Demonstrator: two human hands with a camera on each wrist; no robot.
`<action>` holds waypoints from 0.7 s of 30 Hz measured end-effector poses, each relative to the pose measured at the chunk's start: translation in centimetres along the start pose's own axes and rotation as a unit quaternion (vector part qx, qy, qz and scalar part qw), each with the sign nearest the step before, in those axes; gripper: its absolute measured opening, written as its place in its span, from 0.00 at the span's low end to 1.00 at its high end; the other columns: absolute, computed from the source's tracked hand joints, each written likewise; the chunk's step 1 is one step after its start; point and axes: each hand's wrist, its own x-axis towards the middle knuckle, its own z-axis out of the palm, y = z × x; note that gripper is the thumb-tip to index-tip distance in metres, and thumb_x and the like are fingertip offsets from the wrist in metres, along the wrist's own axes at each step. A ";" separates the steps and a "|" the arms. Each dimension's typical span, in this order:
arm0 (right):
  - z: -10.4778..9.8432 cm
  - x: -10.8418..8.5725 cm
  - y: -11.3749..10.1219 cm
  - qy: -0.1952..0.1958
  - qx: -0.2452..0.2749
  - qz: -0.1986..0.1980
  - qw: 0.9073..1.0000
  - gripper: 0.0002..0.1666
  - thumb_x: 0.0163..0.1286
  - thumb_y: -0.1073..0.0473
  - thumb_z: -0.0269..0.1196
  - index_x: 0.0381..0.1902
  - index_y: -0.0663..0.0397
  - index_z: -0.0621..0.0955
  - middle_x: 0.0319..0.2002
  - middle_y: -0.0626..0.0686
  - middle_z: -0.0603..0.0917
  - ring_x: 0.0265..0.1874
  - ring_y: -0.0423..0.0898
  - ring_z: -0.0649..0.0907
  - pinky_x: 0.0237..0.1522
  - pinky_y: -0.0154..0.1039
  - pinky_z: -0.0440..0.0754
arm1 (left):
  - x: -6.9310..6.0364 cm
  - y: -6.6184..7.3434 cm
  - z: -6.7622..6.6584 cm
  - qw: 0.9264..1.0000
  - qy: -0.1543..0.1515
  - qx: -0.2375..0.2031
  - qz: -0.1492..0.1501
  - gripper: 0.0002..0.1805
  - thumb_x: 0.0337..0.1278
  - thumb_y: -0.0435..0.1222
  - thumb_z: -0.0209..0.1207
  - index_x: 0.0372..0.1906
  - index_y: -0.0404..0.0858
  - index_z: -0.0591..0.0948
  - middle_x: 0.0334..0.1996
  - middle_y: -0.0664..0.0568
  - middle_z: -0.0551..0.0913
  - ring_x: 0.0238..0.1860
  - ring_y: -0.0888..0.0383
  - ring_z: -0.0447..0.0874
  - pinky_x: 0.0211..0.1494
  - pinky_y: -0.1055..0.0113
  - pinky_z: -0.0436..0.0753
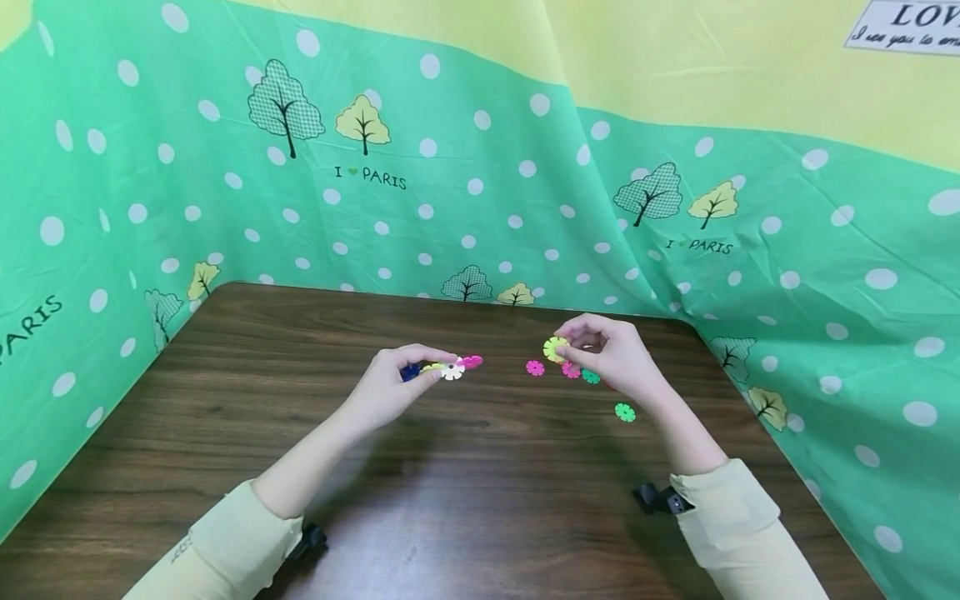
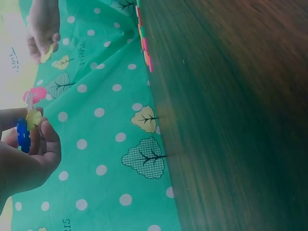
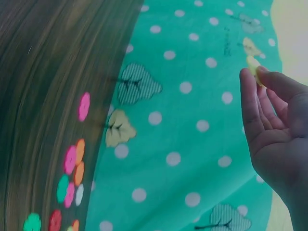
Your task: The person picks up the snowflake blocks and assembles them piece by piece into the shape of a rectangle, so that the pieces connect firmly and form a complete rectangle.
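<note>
My left hand (image 1: 382, 390) grips a short chain of joined plastic snowflake discs above the table. Blue (image 2: 23, 135), yellow (image 2: 33, 119), white (image 1: 452, 372) and pink (image 1: 472, 362) pieces show in it, the pink one at the end toward the right hand. Fingertips cover part of the blue and yellow pieces. Between thumb and finger, my right hand (image 1: 621, 357) pinches a single yellow snowflake disc (image 1: 553, 349), held up over the table and apart from the chain. In the right wrist view this yellow disc (image 3: 253, 64) is seen nearly edge-on.
Several loose discs lie on the brown wooden table (image 1: 480, 500), under and beside the right hand: a pink disc (image 1: 535, 367), a green disc (image 1: 625, 412), and in the right wrist view orange, white and red ones. A green dotted cloth (image 1: 480, 233) rises behind the table.
</note>
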 end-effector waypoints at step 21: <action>2.9 -0.1 -5.2 -0.071 0.092 0.032 0.993 0.13 0.58 0.68 0.67 0.41 0.65 0.82 0.28 0.63 0.84 0.21 0.53 0.84 0.26 0.45 0.84 | -0.4 2.4 0.4 1.000 -0.008 -0.001 0.015 0.12 0.58 0.28 0.60 0.47 0.37 0.84 0.45 0.46 0.84 0.20 0.62 0.62 0.23 0.73 0.65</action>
